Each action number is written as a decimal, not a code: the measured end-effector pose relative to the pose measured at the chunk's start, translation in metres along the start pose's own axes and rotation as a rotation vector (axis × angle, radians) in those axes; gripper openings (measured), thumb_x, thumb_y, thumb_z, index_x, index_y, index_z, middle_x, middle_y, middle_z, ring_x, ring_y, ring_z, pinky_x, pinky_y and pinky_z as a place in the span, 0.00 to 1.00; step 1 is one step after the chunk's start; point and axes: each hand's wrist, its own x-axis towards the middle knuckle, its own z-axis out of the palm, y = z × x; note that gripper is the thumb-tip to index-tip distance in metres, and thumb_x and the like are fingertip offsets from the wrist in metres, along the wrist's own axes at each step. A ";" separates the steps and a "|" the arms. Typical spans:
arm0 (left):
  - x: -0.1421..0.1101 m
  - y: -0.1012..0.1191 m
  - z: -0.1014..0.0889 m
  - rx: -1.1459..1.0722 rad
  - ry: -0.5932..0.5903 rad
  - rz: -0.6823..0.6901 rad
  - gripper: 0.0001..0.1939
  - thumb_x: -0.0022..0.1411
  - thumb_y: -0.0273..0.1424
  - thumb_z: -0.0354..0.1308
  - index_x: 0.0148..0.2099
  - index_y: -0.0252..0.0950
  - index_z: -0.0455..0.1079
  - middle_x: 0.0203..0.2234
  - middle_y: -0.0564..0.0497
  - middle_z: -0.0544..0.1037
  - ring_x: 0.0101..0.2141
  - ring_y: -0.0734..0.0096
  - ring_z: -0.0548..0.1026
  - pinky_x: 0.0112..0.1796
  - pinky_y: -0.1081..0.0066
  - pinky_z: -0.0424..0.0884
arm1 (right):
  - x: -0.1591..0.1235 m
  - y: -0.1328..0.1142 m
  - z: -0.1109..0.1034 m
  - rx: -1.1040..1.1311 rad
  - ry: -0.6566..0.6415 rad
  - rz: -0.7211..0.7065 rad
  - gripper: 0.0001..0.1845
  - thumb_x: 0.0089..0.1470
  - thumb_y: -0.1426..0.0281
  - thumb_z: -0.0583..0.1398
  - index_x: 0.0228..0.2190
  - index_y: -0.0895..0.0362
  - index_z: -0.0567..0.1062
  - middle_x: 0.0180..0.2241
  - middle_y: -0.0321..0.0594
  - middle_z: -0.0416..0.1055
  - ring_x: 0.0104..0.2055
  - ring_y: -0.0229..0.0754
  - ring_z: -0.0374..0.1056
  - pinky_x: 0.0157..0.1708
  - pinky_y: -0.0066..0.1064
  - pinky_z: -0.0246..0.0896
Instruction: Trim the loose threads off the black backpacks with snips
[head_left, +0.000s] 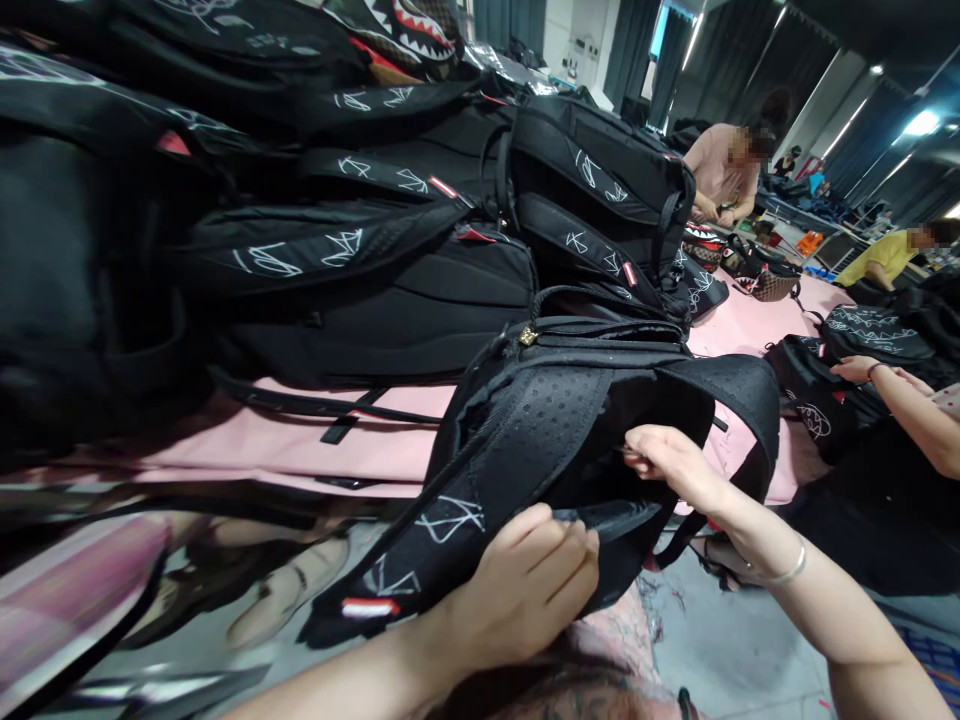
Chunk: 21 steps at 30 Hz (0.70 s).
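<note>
A black backpack lies across the near edge of the table with its straps toward me. One padded shoulder strap carries white scribbled drawings and a red-and-white tag. My left hand is closed in a fist on black fabric at the backpack's near side, beside that strap. Over the dark middle of the backpack, my right hand is closed in a pinch. A small dark tip shows at its fingers, too small to name. The other strap loops up to the right of this hand.
Several more black backpacks are piled on the pink-topped table to the left and behind. At right, a co-worker's hand rests on another black bag. Farther back, a person in pink leans over the table near shark-mouth bags.
</note>
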 end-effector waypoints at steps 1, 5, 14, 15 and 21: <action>0.001 -0.001 -0.002 -0.007 -0.021 -0.014 0.13 0.64 0.20 0.40 0.38 0.29 0.67 0.28 0.49 0.73 0.29 0.71 0.69 0.37 0.65 0.64 | 0.001 0.000 0.000 0.034 0.010 0.006 0.24 0.52 0.51 0.52 0.19 0.57 0.58 0.19 0.32 0.55 0.21 0.33 0.51 0.21 0.25 0.48; 0.009 -0.008 -0.017 -0.101 -0.193 -0.137 0.11 0.63 0.22 0.42 0.37 0.33 0.66 0.24 0.52 0.70 0.26 0.71 0.67 0.33 0.66 0.65 | -0.001 -0.005 -0.001 0.062 0.073 0.011 0.27 0.49 0.45 0.53 0.21 0.57 0.61 0.20 0.32 0.56 0.21 0.32 0.50 0.20 0.25 0.47; 0.042 -0.028 -0.029 0.068 -0.594 -0.205 0.19 0.44 0.17 0.52 0.39 0.36 0.69 0.30 0.51 0.74 0.18 0.71 0.70 0.18 0.73 0.59 | -0.012 -0.003 -0.008 -0.018 -0.007 -0.149 0.19 0.55 0.52 0.52 0.32 0.56 0.64 0.26 0.32 0.54 0.26 0.34 0.50 0.26 0.26 0.48; 0.046 -0.029 -0.028 0.067 -0.649 -0.203 0.14 0.43 0.17 0.54 0.33 0.35 0.69 0.25 0.52 0.73 0.17 0.69 0.69 0.18 0.73 0.57 | -0.013 -0.001 -0.009 -0.045 -0.003 -0.159 0.18 0.56 0.53 0.52 0.31 0.56 0.63 0.26 0.32 0.55 0.27 0.34 0.51 0.27 0.26 0.48; 0.053 -0.029 -0.023 0.101 -0.661 -0.256 0.08 0.51 0.19 0.52 0.25 0.36 0.64 0.18 0.54 0.68 0.16 0.69 0.68 0.17 0.72 0.54 | -0.024 -0.007 -0.016 -0.478 0.042 -0.053 0.10 0.55 0.62 0.55 0.28 0.55 0.63 0.22 0.29 0.58 0.24 0.33 0.53 0.24 0.26 0.46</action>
